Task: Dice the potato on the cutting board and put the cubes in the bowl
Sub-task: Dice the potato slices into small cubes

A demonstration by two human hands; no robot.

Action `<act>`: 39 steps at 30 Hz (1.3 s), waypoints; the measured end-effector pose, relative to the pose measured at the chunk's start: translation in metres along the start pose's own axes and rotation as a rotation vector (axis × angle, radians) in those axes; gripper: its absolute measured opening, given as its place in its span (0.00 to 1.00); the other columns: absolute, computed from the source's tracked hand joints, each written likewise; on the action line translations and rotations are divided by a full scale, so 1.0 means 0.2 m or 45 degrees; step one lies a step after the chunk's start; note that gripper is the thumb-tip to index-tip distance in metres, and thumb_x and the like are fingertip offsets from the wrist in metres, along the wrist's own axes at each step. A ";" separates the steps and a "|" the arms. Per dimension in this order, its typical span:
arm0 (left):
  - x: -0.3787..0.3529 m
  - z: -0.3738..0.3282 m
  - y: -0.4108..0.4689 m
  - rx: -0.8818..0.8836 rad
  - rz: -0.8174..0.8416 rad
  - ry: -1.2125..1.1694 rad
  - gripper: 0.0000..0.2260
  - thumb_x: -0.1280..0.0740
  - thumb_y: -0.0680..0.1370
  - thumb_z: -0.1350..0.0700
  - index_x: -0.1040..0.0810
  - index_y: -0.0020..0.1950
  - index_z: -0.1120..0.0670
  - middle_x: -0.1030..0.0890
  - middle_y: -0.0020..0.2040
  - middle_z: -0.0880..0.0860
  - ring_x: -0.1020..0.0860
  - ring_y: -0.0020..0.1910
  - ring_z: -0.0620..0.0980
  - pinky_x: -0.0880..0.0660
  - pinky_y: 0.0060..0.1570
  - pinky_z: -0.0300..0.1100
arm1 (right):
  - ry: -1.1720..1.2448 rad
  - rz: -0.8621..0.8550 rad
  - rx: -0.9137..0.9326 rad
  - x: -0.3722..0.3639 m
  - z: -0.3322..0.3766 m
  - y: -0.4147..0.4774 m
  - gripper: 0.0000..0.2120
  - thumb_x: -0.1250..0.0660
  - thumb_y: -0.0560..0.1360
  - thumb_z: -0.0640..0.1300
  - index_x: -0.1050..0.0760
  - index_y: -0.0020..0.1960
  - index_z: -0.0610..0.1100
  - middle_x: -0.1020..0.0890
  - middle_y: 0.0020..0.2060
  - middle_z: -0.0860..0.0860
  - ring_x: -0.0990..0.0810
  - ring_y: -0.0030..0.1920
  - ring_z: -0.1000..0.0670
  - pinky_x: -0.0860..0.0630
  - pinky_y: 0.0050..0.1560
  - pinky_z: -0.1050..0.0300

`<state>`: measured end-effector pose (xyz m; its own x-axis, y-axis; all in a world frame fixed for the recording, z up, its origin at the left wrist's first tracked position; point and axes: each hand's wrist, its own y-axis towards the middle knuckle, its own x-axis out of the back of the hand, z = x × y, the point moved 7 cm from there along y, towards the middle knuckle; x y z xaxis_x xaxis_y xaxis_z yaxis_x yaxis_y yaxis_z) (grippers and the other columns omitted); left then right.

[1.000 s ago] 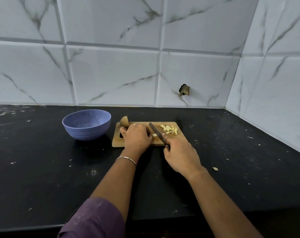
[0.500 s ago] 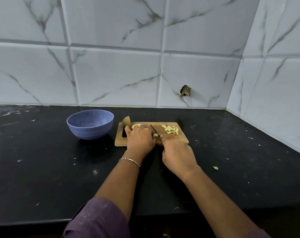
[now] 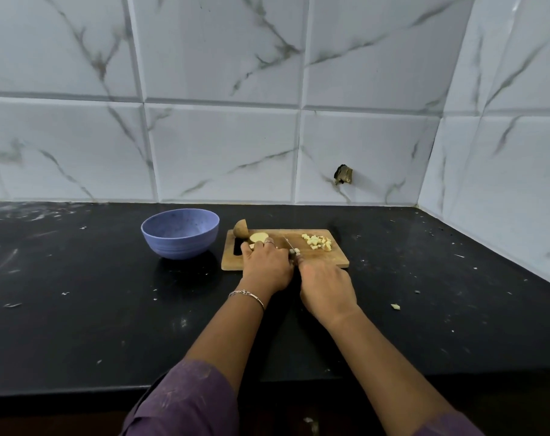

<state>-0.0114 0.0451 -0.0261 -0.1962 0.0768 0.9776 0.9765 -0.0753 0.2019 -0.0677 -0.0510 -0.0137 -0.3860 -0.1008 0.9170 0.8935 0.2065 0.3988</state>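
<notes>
**Dicing Under Way**

The pale potato (image 3: 258, 237) lay far left on the rectangular wooden cutting board (image 3: 336, 262), the left hand (image 3: 267, 265) curled over it. The right hand (image 3: 325, 287) gripped a slim knife (image 3: 288, 245), left of the heaped cubes (image 3: 317, 241). A round, ribbed blue bowl (image 3: 179, 234) stood left.

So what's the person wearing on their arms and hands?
Both arms have purple sleeves, the left sleeve and the right sleeve, which leave the forearms bare. The left hand has a thin silver bracelet at the wrist and a ring on one finger. The right hand wears nothing.
</notes>
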 end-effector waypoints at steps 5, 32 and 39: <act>-0.05 0.00 -0.07 -0.004 -0.003 0.006 0.21 0.51 0.83 0.45 0.34 0.74 0.50 0.37 0.73 0.58 0.39 0.70 0.59 0.46 0.68 0.60 | -0.002 -0.005 -0.019 0.02 0.01 -0.02 0.14 0.41 0.82 0.38 0.27 0.66 0.47 0.18 0.54 0.49 0.18 0.52 0.48 0.21 0.47 0.53; -0.02 0.03 -0.06 -0.010 -0.036 -0.121 0.20 0.48 0.83 0.46 0.31 0.72 0.49 0.36 0.73 0.57 0.38 0.71 0.57 0.46 0.70 0.59 | 0.270 -0.196 -0.160 0.07 -0.07 -0.08 0.13 0.36 0.80 0.44 0.21 0.63 0.49 0.18 0.53 0.52 0.18 0.53 0.51 0.21 0.52 0.56; -0.03 0.03 -0.05 -0.009 -0.064 -0.078 0.19 0.48 0.83 0.46 0.29 0.70 0.49 0.34 0.71 0.57 0.37 0.70 0.57 0.44 0.69 0.60 | 0.145 -0.075 -0.046 0.05 -0.01 -0.06 0.12 0.36 0.80 0.42 0.23 0.63 0.45 0.20 0.53 0.50 0.20 0.52 0.50 0.22 0.49 0.58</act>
<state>-0.0200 0.0511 -0.0341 -0.2386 0.1417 0.9607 0.9649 -0.0768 0.2510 -0.0819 -0.0563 -0.0094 -0.4114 -0.2221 0.8840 0.8784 0.1621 0.4496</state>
